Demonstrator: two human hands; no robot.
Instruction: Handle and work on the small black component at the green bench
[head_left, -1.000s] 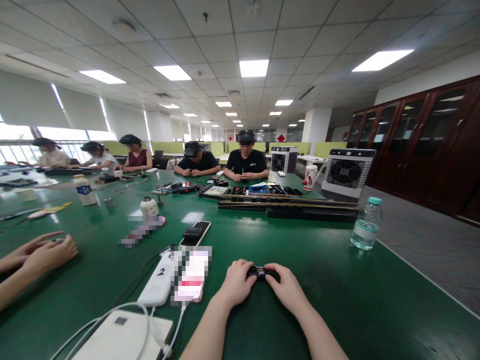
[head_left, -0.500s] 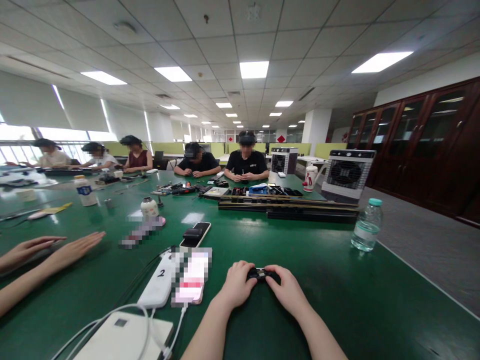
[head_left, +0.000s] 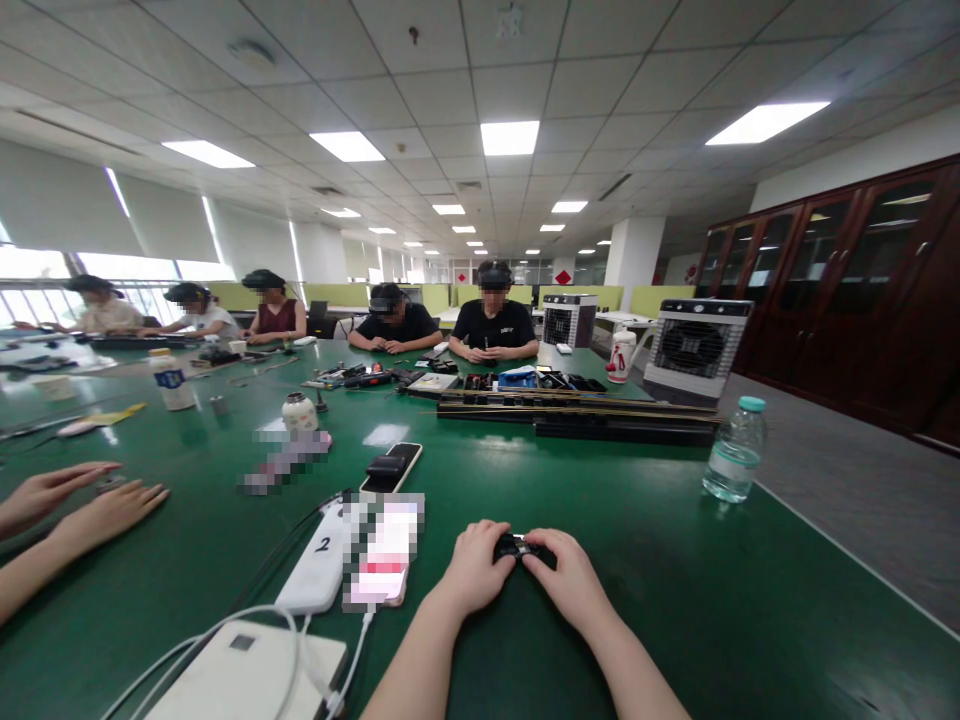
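A small black device (head_left: 517,546) with a lighter patch in its middle rests low over the green table (head_left: 645,510), gripped from both sides. My left hand (head_left: 478,566) curls round its left end, thumb in front and fingers behind. At its right end, my right hand (head_left: 564,568) pinches it between thumb and fingers. The palms and curled fingers cover both ends, so its exact kind cannot be made out. To the left of my hands lies a phone with a blurred, bright screen (head_left: 387,550), beside a white power bank (head_left: 321,560) marked 2.
A cream box-like device (head_left: 255,675) with white cables lies front left. Another person's hands (head_left: 105,515) rest at the left. A water bottle (head_left: 735,450) stands right. Long black bars (head_left: 622,430) lie across the table ahead, with a second phone (head_left: 401,465) nearer.
My right fingers have shifted slightly on the black device, closing in at its right end. The neighbouring person's hands have drawn back to the left.
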